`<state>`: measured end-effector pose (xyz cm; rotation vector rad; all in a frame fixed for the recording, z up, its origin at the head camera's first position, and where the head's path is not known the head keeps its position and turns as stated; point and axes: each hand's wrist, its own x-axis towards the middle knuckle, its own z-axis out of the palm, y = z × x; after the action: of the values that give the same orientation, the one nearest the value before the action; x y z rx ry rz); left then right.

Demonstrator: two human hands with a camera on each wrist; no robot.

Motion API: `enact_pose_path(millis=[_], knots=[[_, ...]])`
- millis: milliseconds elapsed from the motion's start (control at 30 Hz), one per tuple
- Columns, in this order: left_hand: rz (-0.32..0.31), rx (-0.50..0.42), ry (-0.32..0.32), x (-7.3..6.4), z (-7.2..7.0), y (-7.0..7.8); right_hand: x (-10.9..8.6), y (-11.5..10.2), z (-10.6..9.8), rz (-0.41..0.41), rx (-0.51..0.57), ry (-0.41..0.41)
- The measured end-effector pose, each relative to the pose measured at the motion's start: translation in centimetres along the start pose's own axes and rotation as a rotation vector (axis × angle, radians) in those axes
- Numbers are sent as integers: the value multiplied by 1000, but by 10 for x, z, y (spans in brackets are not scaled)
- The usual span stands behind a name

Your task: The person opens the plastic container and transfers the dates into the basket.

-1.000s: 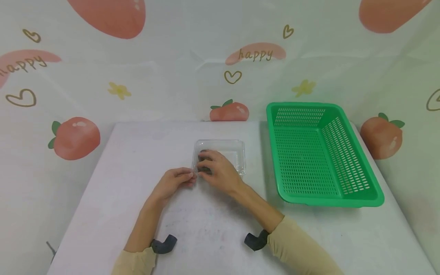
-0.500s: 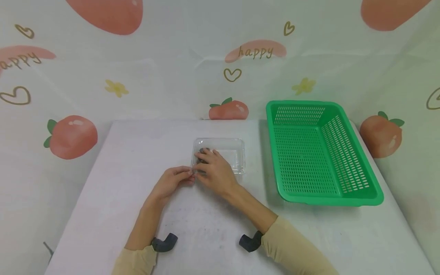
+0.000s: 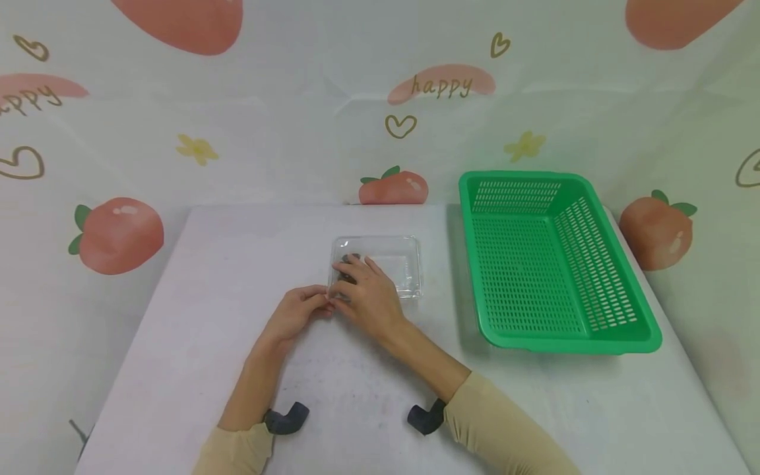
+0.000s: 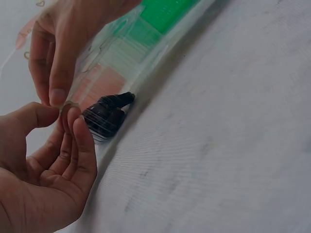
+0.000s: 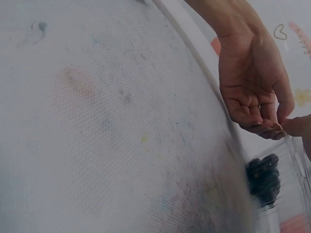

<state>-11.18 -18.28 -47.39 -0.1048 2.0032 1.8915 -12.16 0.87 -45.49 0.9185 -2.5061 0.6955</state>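
A clear plastic box lies on the white table, with a cluster of dark, lumpy things at its left end, seen through its wall. My left hand pinches the box's near left corner between thumb and fingertips. My right hand reaches over the left part of the box. Its thumb and forefinger come together at that same corner, against the left fingertips, while its other fingers spread over the dark things and partly hide them. In the right wrist view the left hand shows its palm, fingers bent toward the corner.
A green perforated plastic basket stands to the right of the box. Behind the table hangs a white cloth printed with fruit and hearts. Dark curved pieces sit at both sleeve ends.
My right hand has shifted a little left, its thumb and forefinger now at the corner beside the left fingertips. The left hand keeps its grip there. The head view has tilted slightly.
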Motion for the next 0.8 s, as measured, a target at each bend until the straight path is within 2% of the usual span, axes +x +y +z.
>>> enact_pose_path(millis=[200, 467, 800], knots=[[-29, 8, 32, 0, 2, 0, -1, 2, 0, -37, -7, 23], [-24, 45, 23, 2, 2, 2, -2, 8, 2, -150, -99, 82], [-30, 19, 14, 1, 1, 1, 7, 12, -3, -208, -89, 195]])
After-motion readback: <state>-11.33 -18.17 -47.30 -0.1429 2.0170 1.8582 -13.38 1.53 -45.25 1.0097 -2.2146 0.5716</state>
